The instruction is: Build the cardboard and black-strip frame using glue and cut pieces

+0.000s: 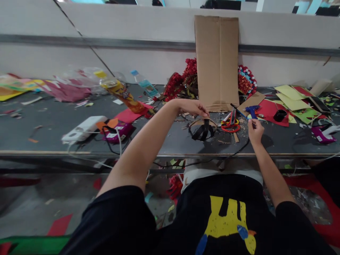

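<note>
My left hand (195, 108) is closed with its fingertips on the top edge of a round frame (204, 130) made of brown strips and black bands. The frame is just above or on the grey table. My right hand (256, 131) pinches a thin blue and black pen-like stick (240, 111), its dark end pointing up and left. Between the hands lie red-and-yellow-handled scissors (230, 125). A blue glue gun (252, 110) rests beyond my right hand.
A tall cardboard sheet (216, 63) leans on the back wall. To the left are a tilted drink bottle (123, 94), a water bottle (146, 85) and a white power strip (85, 129). Coloured paper (292, 97) lies at right. A black cable (212, 161) hangs along the table's front edge.
</note>
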`<action>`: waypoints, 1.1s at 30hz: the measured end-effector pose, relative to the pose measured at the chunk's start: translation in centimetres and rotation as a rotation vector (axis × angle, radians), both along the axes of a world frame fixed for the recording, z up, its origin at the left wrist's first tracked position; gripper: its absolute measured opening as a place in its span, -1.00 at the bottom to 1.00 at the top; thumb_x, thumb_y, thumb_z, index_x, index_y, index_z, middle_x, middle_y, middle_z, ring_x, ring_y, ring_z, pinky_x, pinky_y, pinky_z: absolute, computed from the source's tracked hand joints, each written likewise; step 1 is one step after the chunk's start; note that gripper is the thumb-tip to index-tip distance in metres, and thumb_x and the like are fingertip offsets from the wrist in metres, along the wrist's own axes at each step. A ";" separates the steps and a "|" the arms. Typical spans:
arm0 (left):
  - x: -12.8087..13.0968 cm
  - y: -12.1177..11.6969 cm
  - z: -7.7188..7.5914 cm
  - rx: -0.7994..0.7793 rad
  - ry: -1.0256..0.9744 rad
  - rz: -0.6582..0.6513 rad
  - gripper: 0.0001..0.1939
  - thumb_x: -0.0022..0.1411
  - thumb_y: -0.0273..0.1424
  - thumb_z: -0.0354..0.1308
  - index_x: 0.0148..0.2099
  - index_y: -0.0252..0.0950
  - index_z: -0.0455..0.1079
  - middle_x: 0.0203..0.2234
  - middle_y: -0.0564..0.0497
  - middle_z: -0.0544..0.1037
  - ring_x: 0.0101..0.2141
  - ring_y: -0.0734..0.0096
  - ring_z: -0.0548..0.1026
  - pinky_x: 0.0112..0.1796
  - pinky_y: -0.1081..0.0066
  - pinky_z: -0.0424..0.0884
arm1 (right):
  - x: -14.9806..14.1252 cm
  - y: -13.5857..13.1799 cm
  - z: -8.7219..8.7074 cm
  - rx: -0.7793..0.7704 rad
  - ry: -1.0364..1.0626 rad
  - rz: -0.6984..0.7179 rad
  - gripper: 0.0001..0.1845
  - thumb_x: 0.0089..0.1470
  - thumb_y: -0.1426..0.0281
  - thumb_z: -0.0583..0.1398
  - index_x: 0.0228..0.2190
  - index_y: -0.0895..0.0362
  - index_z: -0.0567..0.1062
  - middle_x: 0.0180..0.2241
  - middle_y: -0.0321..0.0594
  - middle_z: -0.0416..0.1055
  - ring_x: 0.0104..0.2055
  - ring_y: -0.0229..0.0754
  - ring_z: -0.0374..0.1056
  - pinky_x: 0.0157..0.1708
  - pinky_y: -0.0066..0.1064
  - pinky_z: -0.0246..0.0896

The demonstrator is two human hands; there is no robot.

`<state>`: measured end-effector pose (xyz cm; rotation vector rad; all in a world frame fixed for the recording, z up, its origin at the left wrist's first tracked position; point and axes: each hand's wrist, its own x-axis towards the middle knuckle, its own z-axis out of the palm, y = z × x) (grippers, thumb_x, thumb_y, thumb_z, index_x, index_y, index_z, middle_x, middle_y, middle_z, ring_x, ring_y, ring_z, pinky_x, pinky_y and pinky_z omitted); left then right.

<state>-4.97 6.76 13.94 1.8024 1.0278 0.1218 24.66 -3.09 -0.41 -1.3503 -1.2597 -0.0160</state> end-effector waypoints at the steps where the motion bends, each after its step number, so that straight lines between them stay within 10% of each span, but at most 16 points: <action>1: 0.2 0.3 -0.2 -0.006 0.037 -0.038 -0.84 -0.27 -0.47 0.36 -0.48 -0.21 0.57 -0.69 0.03 0.46 -0.72 0.54 0.19 -0.64 0.50 0.08 | 0.0 0.0 0.0 0.001 0.000 0.000 -0.63 0.11 0.12 0.08 -0.42 0.16 0.46 -0.55 -0.28 0.41 -0.52 -0.28 0.28 -0.42 -0.46 0.18; 10: 1.9 2.4 -2.5 0.014 0.089 0.196 -0.83 -0.28 -0.59 0.28 -0.52 -0.27 0.55 -0.73 0.01 0.42 -0.64 0.43 0.34 -0.51 0.46 0.30 | -0.1 -0.1 -0.1 0.000 0.005 0.022 -0.66 0.11 0.14 0.09 -0.42 0.16 0.47 -0.53 -0.28 0.42 -0.50 -0.29 0.29 -0.42 -0.47 0.17; 17: 2.9 2.3 -2.1 0.125 0.205 -0.128 -0.90 -0.27 -0.42 0.30 -0.53 -0.18 0.54 -0.71 0.04 0.46 -0.71 0.51 0.25 -0.59 0.51 0.23 | -0.2 0.0 -0.1 -0.003 0.014 0.033 -0.67 0.12 0.15 0.09 -0.42 0.15 0.46 -0.53 -0.28 0.42 -0.49 -0.27 0.31 -0.41 -0.46 0.18; 23: 5.0 0.9 -1.2 0.307 0.300 -0.040 -0.95 -0.20 -0.46 0.30 -0.54 -0.23 0.54 -0.68 0.01 0.49 -0.56 0.41 0.35 -0.40 0.47 0.26 | -0.2 -0.2 0.0 -0.008 0.013 0.035 -0.67 0.12 0.15 0.08 -0.41 0.14 0.46 -0.52 -0.28 0.43 -0.49 -0.27 0.32 -0.40 -0.45 0.20; 33: 8.5 -2.1 -1.2 0.571 0.536 -0.304 -0.85 -0.27 -0.57 0.27 -0.72 -0.26 0.40 -0.79 0.02 0.36 -0.51 0.27 0.38 -0.35 0.38 0.23 | -0.3 -0.1 0.2 0.007 0.036 0.061 -0.66 0.12 0.14 0.09 -0.40 0.15 0.46 -0.48 -0.24 0.46 -0.45 -0.25 0.35 -0.36 -0.43 0.22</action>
